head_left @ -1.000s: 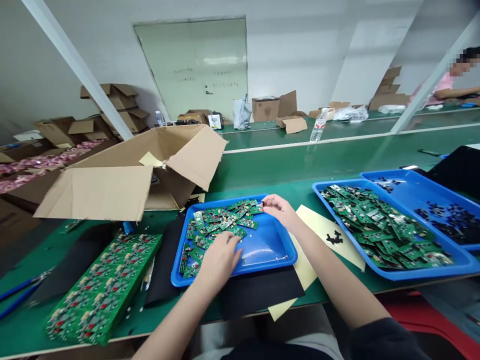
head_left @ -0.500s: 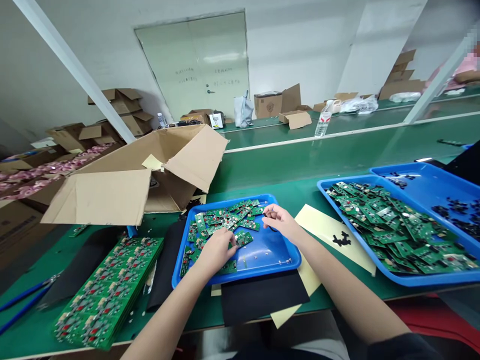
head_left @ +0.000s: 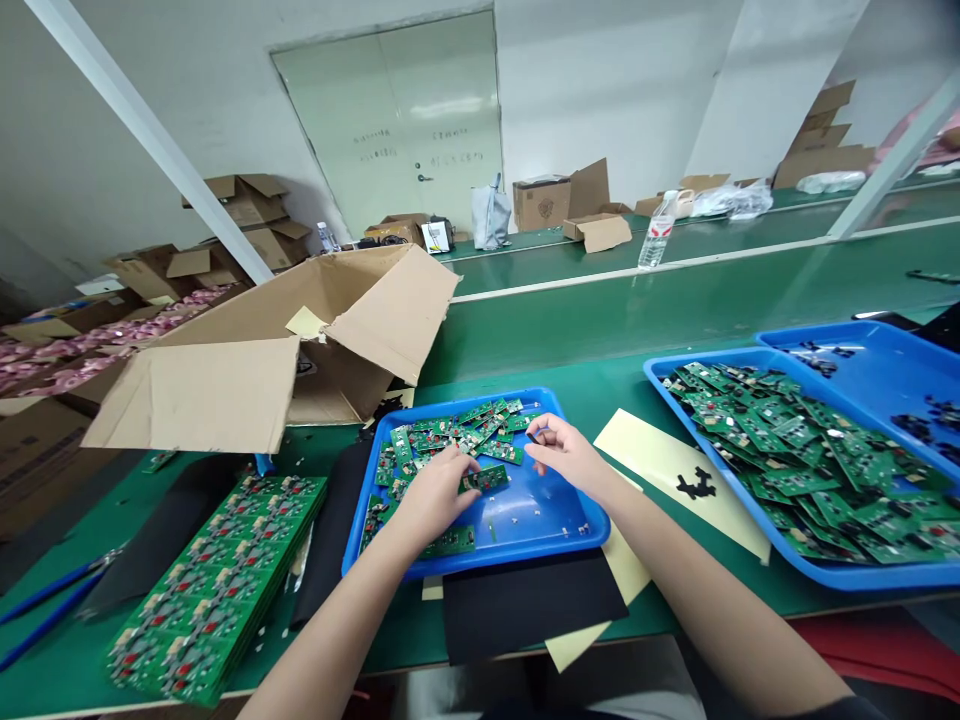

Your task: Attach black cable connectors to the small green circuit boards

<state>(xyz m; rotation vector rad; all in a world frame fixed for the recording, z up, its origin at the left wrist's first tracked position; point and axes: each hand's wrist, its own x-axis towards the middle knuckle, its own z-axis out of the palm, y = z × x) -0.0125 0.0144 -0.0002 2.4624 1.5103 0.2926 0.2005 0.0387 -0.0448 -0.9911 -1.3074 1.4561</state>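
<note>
Over the blue tray (head_left: 540,525) in front of me, my left hand (head_left: 435,497) is closed on one end of a small green circuit board (head_left: 491,477), tilted up between thumb and fingers. My right hand (head_left: 564,455), at the tray's right side, pinches a small dark strip (head_left: 534,437) between thumb and forefinger. A short gap separates the strip from the board. More green boards (head_left: 427,440) are heaped in the tray's back and left, partly hidden by my left hand. Tiny pale bits lie on its bare floor.
Stacked board panels (head_left: 217,580) and blue-handled pliers (head_left: 60,590) lie left. An open carton (head_left: 202,390) stands behind them. To the right are a yellow sheet with black pieces (head_left: 697,484), a tray heaped with boards (head_left: 660,385) and another tray (head_left: 840,335) with black parts.
The board in my left hand has tipped, so its face shows darker. The dark strip in my right fingers now points up toward the left. The view has shifted slightly.
</note>
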